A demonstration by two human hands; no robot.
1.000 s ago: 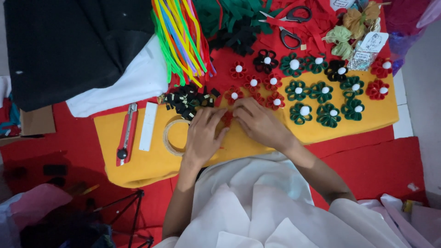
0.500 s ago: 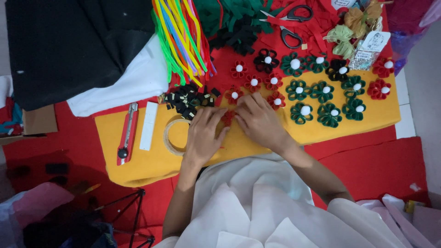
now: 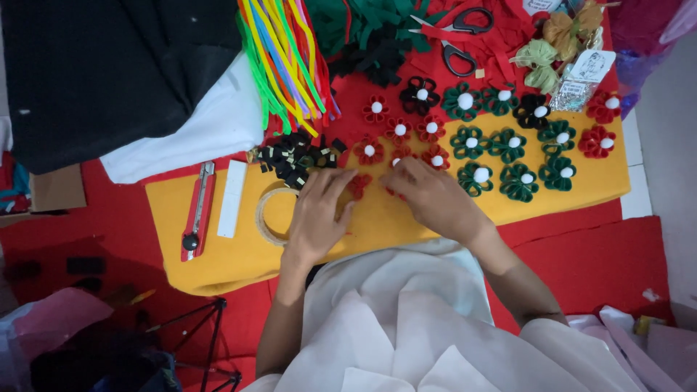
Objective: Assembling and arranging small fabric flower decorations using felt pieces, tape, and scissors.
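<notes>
Hands meet over a yellow felt sheet (image 3: 239,254). Left hand (image 3: 316,218) lies flat, fingers loosely spread, fingertips touching a small red felt flower piece (image 3: 359,184) and covering part of a tape ring (image 3: 266,216). Right hand (image 3: 433,199) rests palm down just beside that piece, fingers curled narrowly; what they pinch cannot be told. Finished red and green felt flowers (image 3: 508,145) lie beyond; a red utility knife (image 3: 197,212) lies left.
</notes>
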